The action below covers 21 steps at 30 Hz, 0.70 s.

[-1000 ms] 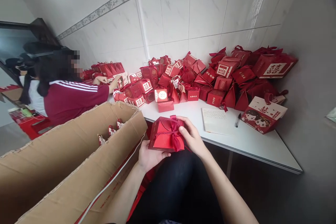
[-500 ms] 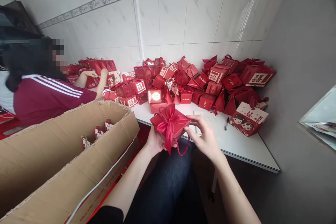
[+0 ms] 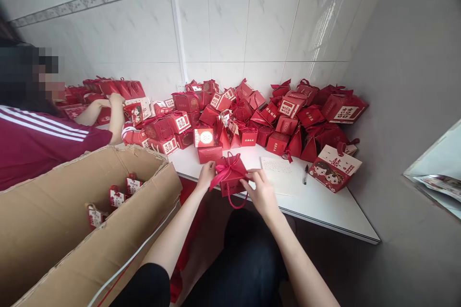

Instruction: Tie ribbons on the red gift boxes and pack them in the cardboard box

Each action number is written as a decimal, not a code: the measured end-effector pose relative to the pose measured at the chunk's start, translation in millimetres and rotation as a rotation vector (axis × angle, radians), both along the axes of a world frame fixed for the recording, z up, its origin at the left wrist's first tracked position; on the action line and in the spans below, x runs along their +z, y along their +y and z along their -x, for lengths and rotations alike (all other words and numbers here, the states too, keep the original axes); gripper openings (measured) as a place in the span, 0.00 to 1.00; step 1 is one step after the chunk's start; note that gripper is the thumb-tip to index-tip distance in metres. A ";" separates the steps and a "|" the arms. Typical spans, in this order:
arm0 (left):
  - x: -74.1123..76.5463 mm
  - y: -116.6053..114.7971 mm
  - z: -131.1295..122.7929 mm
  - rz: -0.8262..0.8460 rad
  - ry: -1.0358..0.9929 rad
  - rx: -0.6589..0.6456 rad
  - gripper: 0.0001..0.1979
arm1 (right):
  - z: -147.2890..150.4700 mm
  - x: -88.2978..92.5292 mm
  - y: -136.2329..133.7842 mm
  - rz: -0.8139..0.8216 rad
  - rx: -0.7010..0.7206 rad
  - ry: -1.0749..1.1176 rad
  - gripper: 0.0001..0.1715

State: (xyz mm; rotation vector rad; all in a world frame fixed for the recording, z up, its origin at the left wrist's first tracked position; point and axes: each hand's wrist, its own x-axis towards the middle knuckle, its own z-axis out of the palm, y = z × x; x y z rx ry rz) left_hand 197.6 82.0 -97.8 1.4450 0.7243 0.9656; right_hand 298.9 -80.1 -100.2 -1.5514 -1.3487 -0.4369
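A small red gift box with a ribbon bow and cord handle [image 3: 230, 177] is at the front edge of the white table [image 3: 324, 206]. My left hand [image 3: 206, 174] grips its left side. On the box's right side, the fingers of my right hand [image 3: 260, 190] close against it. Just behind it lies a flat red box [image 3: 209, 153]. A big heap of red gift boxes [image 3: 273, 115] fills the back of the table.
A large open cardboard carton [image 3: 90, 220] holding a few small red bags stands at my left. Another person in a red striped top [image 3: 39, 139] works at the table's left end. A notebook [image 3: 279, 172], a pen [image 3: 305, 173] and a cartoon-printed box [image 3: 334, 168] lie to the right.
Both hands carried the bow-topped box forward from above my lap onto the table's front edge. The view swung slightly right.
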 end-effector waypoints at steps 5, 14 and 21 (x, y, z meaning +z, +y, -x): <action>-15.7 2.0 -10.8 0.088 -0.159 -0.042 0.23 | 3.1 -17.6 8.4 0.141 -0.046 -0.059 0.12; -24.1 24.5 -1.6 0.021 -0.191 -0.217 0.20 | -42.8 41.2 38.3 0.205 -0.023 0.277 0.12; -4.3 36.1 -0.9 -0.098 -0.031 -0.389 0.16 | -67.9 48.6 106.2 0.668 0.353 0.528 0.17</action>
